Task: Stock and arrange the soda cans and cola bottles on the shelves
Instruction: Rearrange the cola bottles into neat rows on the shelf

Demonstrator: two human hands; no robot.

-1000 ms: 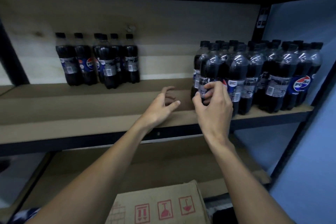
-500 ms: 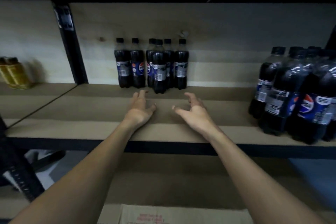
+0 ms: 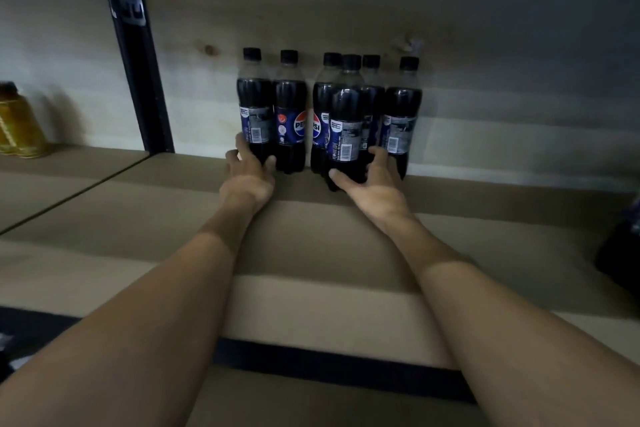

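In the middle of the frame, at the back of the shelf [image 3: 311,239], six cola bottles [image 3: 290,114] stand up straight. They stand close together against the pale back wall [image 3: 485,62]. All have black caps and blue labels. Five stand in a row, and one, the front bottle [image 3: 346,114], stands just ahead of the others.

The left hand [image 3: 247,177] reaches in from the lower left of the frame. Its grip is round the bottom of the far-left bottle [image 3: 255,104]. The fingers curl on the left side of that bottle and the thumb is on its right side.

The right hand [image 3: 375,184] reaches in from the lower right. Its grip is round the bottom of the front bottle. The thumb is on the left side and the fingers curl behind on the right side, just beside the far-right bottle [image 3: 401,114].

Both arms are bare and stretch out over the brown shelf.

In the upper left of the frame, a black post [image 3: 138,55] stands at the back of the shelf. Left of the post, at the left edge, is a yellow bottle [image 3: 17,121]. At the right edge of the frame, more dark bottles [image 3: 623,246] show a little, but they are blurry.
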